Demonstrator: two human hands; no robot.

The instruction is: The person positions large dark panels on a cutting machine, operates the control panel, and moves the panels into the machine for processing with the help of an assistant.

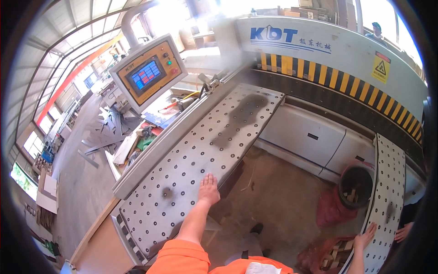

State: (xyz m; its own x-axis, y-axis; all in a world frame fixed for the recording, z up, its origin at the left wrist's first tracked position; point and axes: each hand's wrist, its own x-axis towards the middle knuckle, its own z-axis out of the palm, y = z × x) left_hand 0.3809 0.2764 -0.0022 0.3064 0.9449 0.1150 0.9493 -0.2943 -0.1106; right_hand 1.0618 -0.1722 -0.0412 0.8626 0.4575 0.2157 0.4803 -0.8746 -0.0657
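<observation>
Both hands lie flat, fingers released — left hand [209, 188] on perforated table [200, 150], right hand [366, 236] on another's edge [388, 196].

A blue and red screen [145, 75] is set in an orange panel [149, 72]; a yellow triangle sign [381, 67] is fixed upper right.

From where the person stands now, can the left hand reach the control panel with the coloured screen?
Probably not. The left hand lies flat on the near edge of the perforated table, and the control panel stands beyond the table's far side, past the raised side rail.
</observation>
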